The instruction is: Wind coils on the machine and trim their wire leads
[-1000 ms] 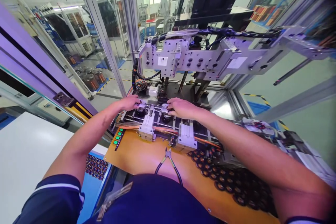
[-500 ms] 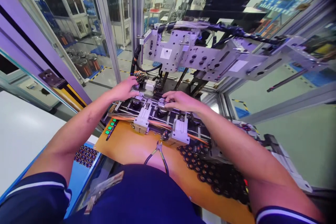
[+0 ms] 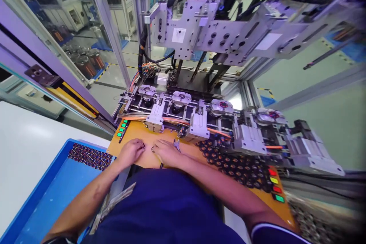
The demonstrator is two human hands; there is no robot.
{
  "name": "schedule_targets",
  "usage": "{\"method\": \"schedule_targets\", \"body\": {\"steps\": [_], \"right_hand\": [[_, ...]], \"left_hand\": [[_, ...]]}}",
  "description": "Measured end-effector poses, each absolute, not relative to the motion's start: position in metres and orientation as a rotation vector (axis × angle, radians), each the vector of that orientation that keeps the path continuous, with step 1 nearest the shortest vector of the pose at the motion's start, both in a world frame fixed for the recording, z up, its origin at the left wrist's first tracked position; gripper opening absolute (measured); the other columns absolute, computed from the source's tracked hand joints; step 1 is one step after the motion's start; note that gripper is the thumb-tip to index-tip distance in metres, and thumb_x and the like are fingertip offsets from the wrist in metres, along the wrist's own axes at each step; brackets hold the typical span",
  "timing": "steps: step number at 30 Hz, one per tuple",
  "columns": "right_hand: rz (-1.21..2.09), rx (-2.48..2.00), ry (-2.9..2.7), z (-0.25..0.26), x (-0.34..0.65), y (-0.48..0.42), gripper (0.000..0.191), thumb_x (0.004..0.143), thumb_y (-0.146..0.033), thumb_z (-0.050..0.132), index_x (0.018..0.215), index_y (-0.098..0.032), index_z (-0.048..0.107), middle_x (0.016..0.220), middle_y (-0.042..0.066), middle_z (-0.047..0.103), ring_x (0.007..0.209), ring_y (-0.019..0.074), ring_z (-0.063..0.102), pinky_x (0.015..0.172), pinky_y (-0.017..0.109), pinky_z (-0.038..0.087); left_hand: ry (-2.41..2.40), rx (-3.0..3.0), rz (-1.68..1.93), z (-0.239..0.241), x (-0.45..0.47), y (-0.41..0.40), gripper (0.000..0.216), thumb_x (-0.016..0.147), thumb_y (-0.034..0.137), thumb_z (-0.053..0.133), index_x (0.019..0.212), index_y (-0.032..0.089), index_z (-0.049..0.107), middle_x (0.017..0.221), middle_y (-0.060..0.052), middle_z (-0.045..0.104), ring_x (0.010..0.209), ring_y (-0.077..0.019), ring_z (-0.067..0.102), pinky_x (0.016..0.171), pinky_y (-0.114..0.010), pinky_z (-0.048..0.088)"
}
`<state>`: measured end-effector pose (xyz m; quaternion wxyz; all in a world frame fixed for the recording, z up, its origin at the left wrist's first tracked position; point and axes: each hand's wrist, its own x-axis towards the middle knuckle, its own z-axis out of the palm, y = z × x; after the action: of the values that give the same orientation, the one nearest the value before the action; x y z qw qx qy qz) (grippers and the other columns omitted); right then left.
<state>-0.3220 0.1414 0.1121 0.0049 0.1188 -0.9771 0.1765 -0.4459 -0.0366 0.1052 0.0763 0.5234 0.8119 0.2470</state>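
Both my hands rest close together on the orange work surface (image 3: pixel 134 137) near my body. My left hand (image 3: pixel 130 152) is curled, with a small dark round part at its fingertips. My right hand (image 3: pixel 166 151) is curled too, its fingertips pinched by another small part, and it lies over the handles of the small cutting pliers (image 3: pixel 176 144). Beyond them runs a row of metal fixtures with round holders (image 3: pixel 181 99), each on a rail. A heap of small dark wound coils (image 3: pixel 237 164) lies on the orange surface to the right.
A blue tray (image 3: pixel 57 187) holding rows of small coils sits at lower left. Green buttons (image 3: pixel 122 127) are at the surface's left edge; red, yellow and green buttons (image 3: pixel 274 187) at its right. A grey machine head (image 3: pixel 211 26) hangs overhead, inside glass guarding.
Both hands have pulled back from the round holders on the fixture row to the orange surface near my body. The view has tilted down.
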Motion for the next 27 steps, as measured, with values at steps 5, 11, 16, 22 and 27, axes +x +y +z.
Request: {"method": "schedule_targets", "body": {"steps": [5, 11, 16, 22, 27], "right_hand": [[0.403, 0.251, -2.897, 0.139, -0.302, 0.159, 0.012, 0.096, -0.018, 0.058, 0.101, -0.015, 0.068, 0.106, 0.009, 0.068, 0.096, 0.0176, 0.064, 0.085, 0.031, 0.055], [0.163, -0.226, -2.678, 0.229, -0.193, 0.299, 0.027, 0.097, -0.023, 0.050, 0.112, -0.011, 0.068, 0.119, 0.017, 0.066, 0.114, 0.0278, 0.059, 0.103, 0.048, 0.049], [0.045, -0.679, -2.804, 0.248, -0.169, 0.425, 0.026, 0.084, -0.030, 0.061, 0.095, -0.011, 0.074, 0.108, 0.019, 0.068, 0.103, 0.0374, 0.064, 0.091, 0.054, 0.053], [0.091, -0.821, -2.905, 0.228, -0.168, 0.457, 0.022, 0.073, -0.036, 0.074, 0.086, -0.019, 0.076, 0.105, 0.011, 0.071, 0.098, 0.0292, 0.067, 0.090, 0.039, 0.056], [0.183, -0.812, -2.905, 0.219, -0.163, 0.460, 0.027, 0.075, -0.035, 0.074, 0.097, -0.019, 0.077, 0.115, 0.011, 0.069, 0.111, 0.0282, 0.064, 0.099, 0.037, 0.052]], "left_hand": [[2.602, 1.700, 0.742, 0.100, -0.450, -0.031, 0.015, 0.091, 0.023, 0.056, 0.088, 0.017, 0.070, 0.100, -0.013, 0.073, 0.090, -0.0248, 0.072, 0.079, -0.039, 0.061], [2.489, 2.011, 0.872, 0.189, -0.455, 0.003, 0.016, 0.092, 0.031, 0.062, 0.100, 0.019, 0.068, 0.100, -0.008, 0.074, 0.092, -0.0209, 0.071, 0.087, -0.035, 0.059], [2.072, 2.475, 0.733, 0.271, -0.447, 0.144, 0.026, 0.093, 0.035, 0.060, 0.108, 0.015, 0.066, 0.107, -0.011, 0.071, 0.104, -0.0245, 0.065, 0.093, -0.042, 0.055], [1.912, 2.387, 0.238, 0.263, -0.427, 0.278, 0.031, 0.082, 0.028, 0.073, 0.110, 0.016, 0.068, 0.133, -0.016, 0.059, 0.133, -0.0326, 0.045, 0.107, -0.049, 0.044], [1.870, 2.317, 0.086, 0.243, -0.423, 0.301, 0.028, 0.084, 0.031, 0.069, 0.107, 0.016, 0.069, 0.134, -0.017, 0.056, 0.132, -0.0330, 0.044, 0.107, -0.049, 0.043]]}}
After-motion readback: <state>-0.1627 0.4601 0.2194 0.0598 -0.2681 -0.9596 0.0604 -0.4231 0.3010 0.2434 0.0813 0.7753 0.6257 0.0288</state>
